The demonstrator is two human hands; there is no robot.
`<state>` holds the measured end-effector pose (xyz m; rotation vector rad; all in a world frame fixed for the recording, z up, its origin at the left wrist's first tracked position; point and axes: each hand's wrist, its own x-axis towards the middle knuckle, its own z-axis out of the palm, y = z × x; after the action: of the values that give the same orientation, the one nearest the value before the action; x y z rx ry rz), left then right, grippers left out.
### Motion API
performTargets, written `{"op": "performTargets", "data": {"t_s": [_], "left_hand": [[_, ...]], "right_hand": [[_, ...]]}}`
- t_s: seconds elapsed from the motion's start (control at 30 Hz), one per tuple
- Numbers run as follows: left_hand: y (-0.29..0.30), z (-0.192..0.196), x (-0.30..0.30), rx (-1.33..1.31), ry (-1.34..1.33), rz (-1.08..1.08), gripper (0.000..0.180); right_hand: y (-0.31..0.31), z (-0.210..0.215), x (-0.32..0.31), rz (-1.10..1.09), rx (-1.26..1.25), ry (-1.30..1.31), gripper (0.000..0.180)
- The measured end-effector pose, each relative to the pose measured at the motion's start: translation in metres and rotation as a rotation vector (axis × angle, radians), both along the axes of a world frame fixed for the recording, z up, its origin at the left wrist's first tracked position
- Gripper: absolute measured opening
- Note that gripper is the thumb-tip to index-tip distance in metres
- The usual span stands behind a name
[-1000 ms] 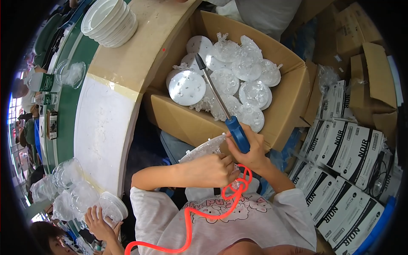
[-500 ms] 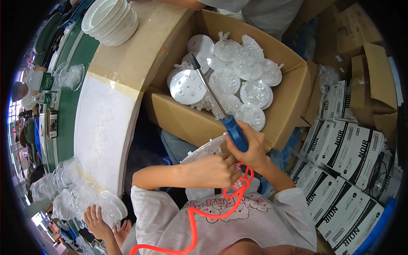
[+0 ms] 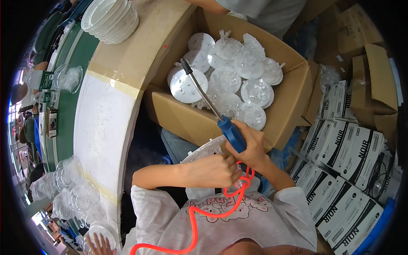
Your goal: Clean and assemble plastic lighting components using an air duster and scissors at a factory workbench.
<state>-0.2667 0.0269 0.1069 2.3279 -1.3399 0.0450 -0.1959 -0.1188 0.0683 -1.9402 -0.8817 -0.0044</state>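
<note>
My right hand (image 3: pixel 250 146) is closed round the blue handle of an air blow gun (image 3: pixel 232 135). Its thin metal nozzle points up and left over the carton, ending in a black tip. My left hand (image 3: pixel 216 170) is closed just below, gripping a clear plastic disc (image 3: pixel 205 149) seen nearly edge-on, with small pegs along its edge. The fingers hide much of that disc. A bright red hose (image 3: pixel 193 223) loops beneath my hands and runs down across my shirt. Ahead, an open cardboard carton (image 3: pixel 182 123) holds several clear and white discs (image 3: pixel 225 79).
At left stands a curved table (image 3: pixel 102 131) with stacked white plates (image 3: pixel 114 21) at its far end. Bagged clear discs (image 3: pixel 78 193) lie near a co-worker's hand (image 3: pixel 100 244) on a white disc. Another person (image 3: pixel 272 15) is beyond the carton. Printed cartons (image 3: pixel 352 165) are stacked at right.
The blow gun has shifted a little left, its tip now lower and further left. My left hand stays in place. At lower left, the co-worker's hand and a white disc have moved nearer the bottom edge.
</note>
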Motion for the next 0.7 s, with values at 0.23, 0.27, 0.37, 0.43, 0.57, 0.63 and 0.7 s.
{"op": "performTargets", "data": {"t_s": [0.23,0.27,0.37,0.43,0.57,0.63,0.7], "left_hand": [[0.0007,-0.0015,-0.0016,0.048,0.009,0.006,0.02],[0.0006,-0.0023,-0.0023,0.027,-0.012,0.021,0.017],[-0.0001,-0.0028,-0.0023,0.043,-0.033,0.02,0.017],[0.0005,0.0012,-0.0025,0.081,-0.017,0.019,0.02],[0.0,0.0039,-0.0032,0.15,-0.007,0.028,0.025],[-0.0006,0.0029,-0.0042,0.171,-0.016,0.021,0.026],[-0.001,0.0027,-0.0041,0.192,-0.024,0.015,0.026]], "right_hand": [[0.0005,0.0001,-0.0033,-0.021,0.011,0.044,0.038],[0.0011,0.0011,-0.0039,-0.031,0.004,0.076,0.037],[0.0004,-0.0008,-0.0039,-0.031,0.027,0.074,0.035],[0.002,-0.0006,-0.0034,-0.029,0.034,0.07,0.035],[0.0027,0.001,-0.0035,-0.033,0.008,0.077,0.035],[0.0034,0.0012,-0.0033,-0.035,0.005,0.073,0.035],[0.004,0.0,-0.0028,-0.037,0.001,0.069,0.035]]}}
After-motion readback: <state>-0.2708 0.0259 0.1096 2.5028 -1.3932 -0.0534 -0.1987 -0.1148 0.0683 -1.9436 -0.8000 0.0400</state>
